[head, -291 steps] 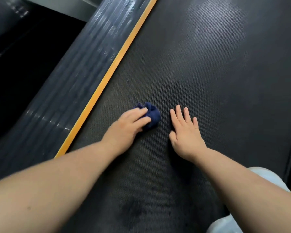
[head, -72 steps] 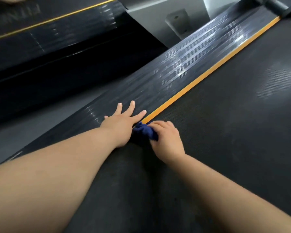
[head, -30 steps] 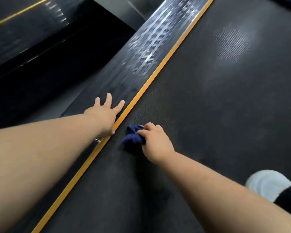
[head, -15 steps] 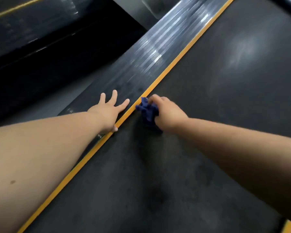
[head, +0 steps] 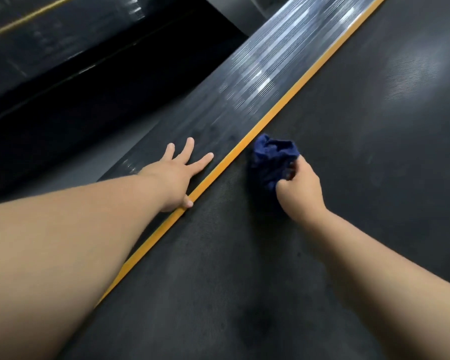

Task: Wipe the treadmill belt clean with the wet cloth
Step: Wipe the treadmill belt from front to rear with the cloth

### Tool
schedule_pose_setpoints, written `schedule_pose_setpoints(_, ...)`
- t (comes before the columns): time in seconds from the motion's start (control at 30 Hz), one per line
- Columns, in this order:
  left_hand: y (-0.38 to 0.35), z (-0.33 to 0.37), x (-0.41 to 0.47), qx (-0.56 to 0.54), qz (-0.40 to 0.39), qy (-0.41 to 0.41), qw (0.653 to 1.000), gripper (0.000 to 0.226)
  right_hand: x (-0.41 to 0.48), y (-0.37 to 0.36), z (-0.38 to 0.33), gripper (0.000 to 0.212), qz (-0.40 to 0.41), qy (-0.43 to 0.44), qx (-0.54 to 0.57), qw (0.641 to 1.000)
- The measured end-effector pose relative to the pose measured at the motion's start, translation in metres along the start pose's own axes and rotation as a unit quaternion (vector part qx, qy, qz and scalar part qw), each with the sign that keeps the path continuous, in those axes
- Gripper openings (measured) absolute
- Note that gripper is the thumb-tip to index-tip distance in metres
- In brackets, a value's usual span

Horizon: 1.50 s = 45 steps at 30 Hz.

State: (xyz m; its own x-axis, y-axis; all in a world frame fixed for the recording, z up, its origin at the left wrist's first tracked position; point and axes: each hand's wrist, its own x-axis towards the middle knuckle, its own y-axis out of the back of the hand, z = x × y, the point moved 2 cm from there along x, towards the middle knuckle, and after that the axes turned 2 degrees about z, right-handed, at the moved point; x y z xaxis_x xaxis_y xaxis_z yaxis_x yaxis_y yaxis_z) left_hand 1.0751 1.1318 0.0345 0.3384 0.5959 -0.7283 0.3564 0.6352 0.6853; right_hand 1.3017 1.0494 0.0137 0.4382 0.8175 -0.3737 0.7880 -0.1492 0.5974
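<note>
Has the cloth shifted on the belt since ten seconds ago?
Yes. The blue cloth has moved left across the belt, from well clear of the yellow stripe to right beside it.

A matt, dark treadmill belt [head: 361, 165], its rubbery-looking surface finely pebbled (a pale sheen shows at upper right), meets a smooth yellow edge strip [head: 283, 103] and a glossy, ribbed side rail [head: 257, 74]; the crumpled blue cloth [head: 270, 159] is soft, dull fabric.

Right hand [head: 300, 189] grips blue cloth [head: 272, 158] on belt [head: 348, 152]; left hand [head: 177, 175] flat on side rail [head: 244, 81].
</note>
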Motion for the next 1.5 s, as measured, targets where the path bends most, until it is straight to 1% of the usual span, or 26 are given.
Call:
schedule_pose_setpoints(0.07, 0.000, 0.004, 0.002, -0.002, 0.006, -0.001, 1.000, 0.111, -0.004, -0.002, -0.002, 0.057, -0.054, 0.088, -0.069, 0.992)
schedule_pose_setpoints(0.13, -0.003, 0.002, 0.000, -0.004, 0.024, 0.010, 1.000, 0.110, -0.011, -0.012, -0.003, 0.077, -0.102, 0.177, -0.170, 0.964)
schedule_pose_setpoints(0.17, -0.004, 0.003, -0.001, -0.006, 0.033, 0.010, 0.999, 0.109, -0.014, -0.015, -0.003, 0.078, -0.098, 0.205, -0.220, 0.949)
schedule_pose_setpoints(0.23, -0.002, 0.007, -0.003, -0.017, 0.036, 0.009, 0.999, 0.109, -0.018, -0.014, -0.001, 0.059, -0.047, 0.205, -0.228, 0.951)
schedule_pose_setpoints(0.3, -0.003, 0.009, -0.004, -0.033, 0.043, 0.021, 0.998, 0.110, -0.019, -0.007, -0.003, 0.032, -0.002, 0.149, -0.132, 0.980)
schedule_pose_setpoints(0.33, -0.004, 0.013, -0.005, -0.046, 0.048, 0.023, 0.998, 0.113, -0.020, -0.004, -0.003, 0.020, -0.003, 0.112, -0.074, 0.991)
schedule_pose_setpoints(0.4, -0.010, 0.028, -0.014, -0.094, 0.069, -0.003, 0.993, 0.121, -0.022, 0.000, -0.003, 0.006, -0.067, 0.053, 0.048, 0.995)
schedule_pose_setpoints(0.47, -0.016, 0.051, -0.028, -0.180, 0.104, -0.076, 0.975, 0.125, -0.031, 0.004, -0.002, 0.017, -0.156, 0.015, 0.164, 0.974)
schedule_pose_setpoints(0.53, -0.016, 0.073, -0.043, -0.282, 0.129, -0.132, 0.942, 0.120, -0.041, 0.013, -0.002, 0.025, -0.227, -0.006, 0.236, 0.945)
schedule_pose_setpoints(0.6, -0.009, 0.086, -0.050, -0.368, 0.091, -0.140, 0.915, 0.115, -0.047, 0.026, 0.001, 0.031, -0.271, -0.017, 0.258, 0.927)
schedule_pose_setpoints(0.67, -0.004, 0.093, -0.051, -0.446, 0.001, -0.135, 0.885, 0.113, -0.048, 0.036, 0.005, 0.031, -0.284, -0.015, 0.264, 0.921)
schedule_pose_setpoints(0.73, 0.003, 0.100, -0.051, -0.473, -0.070, -0.146, 0.866, 0.098, -0.048, 0.044, 0.009, 0.030, -0.275, -0.004, 0.277, 0.921)
schedule_pose_setpoints(0.77, 0.006, 0.102, -0.051, -0.460, -0.079, -0.150, 0.871, 0.081, -0.049, 0.049, 0.010, 0.031, -0.268, -0.002, 0.277, 0.923)
schedule_pose_setpoints(0.83, 0.014, 0.102, -0.049, -0.408, -0.047, -0.142, 0.901, 0.036, -0.049, 0.058, 0.014, 0.031, -0.257, -0.039, 0.302, 0.917)
schedule_pose_setpoints(0.87, 0.017, 0.100, -0.048, -0.391, -0.026, -0.127, 0.911, 0.021, -0.049, 0.061, 0.018, 0.028, -0.262, -0.068, 0.331, 0.904)
schedule_pose_setpoints(0.93, 0.021, 0.098, -0.047, -0.409, 0.001, -0.097, 0.907, 0.021, -0.048, 0.066, 0.022, 0.024, -0.288, -0.080, 0.374, 0.878)
schedule_pose_setpoints(1.0, 0.021, 0.098, -0.048, -0.492, 0.009, -0.086, 0.867, 0.028, -0.047, 0.065, 0.027, 0.029, -0.313, -0.067, 0.385, 0.866)
schedule_pose_setpoints(1.07, 0.019, 0.101, -0.050, -0.574, 0.013, -0.076, 0.815, 0.025, -0.048, 0.060, 0.030, 0.035, -0.330, -0.084, 0.381, 0.860)
schedule_pose_setpoints(1.17, 0.013, 0.101, -0.049, -0.662, 0.039, -0.017, 0.749, 0.024, -0.052, 0.052, 0.028, 0.049, -0.379, -0.093, 0.337, 0.857)
schedule_pose_setpoints(1.2, 0.010, 0.099, -0.048, -0.693, 0.039, 0.000, 0.720, 0.024, -0.051, 0.049, 0.026, 0.046, -0.377, -0.093, 0.330, 0.860)
schedule_pose_setpoints(1.27, 0.004, 0.095, -0.048, -0.749, 0.002, 0.018, 0.662, 0.030, -0.047, 0.042, 0.022, 0.031, -0.329, -0.100, 0.355, 0.870)
schedule_pose_setpoints(1.3, 0.001, 0.094, -0.049, -0.759, -0.025, 0.019, 0.650, 0.036, -0.043, 0.039, 0.021, 0.025, -0.294, -0.112, 0.376, 0.871)
schedule_pose_setpoints(1.33, -0.003, 0.091, -0.050, -0.751, -0.045, 0.019, 0.659, 0.039, -0.039, 0.036, 0.021, 0.023, -0.265, -0.122, 0.388, 0.874)
schedule_pose_setpoints(1.37, -0.006, 0.089, -0.051, -0.731, -0.060, 0.024, 0.680, 0.038, -0.035, 0.035, 0.021, 0.022, -0.242, -0.123, 0.383, 0.883)
schedule_pose_setpoints(1.43, -0.012, 0.084, -0.052, -0.681, -0.089, 0.043, 0.725, 0.034, -0.030, 0.035, 0.023, 0.020, -0.211, -0.102, 0.331, 0.914)
schedule_pose_setpoints(1.5, -0.016, 0.080, -0.047, -0.661, -0.091, 0.066, 0.742, 0.028, -0.027, 0.035, 0.025, 0.019, -0.181, -0.058, 0.265, 0.945)
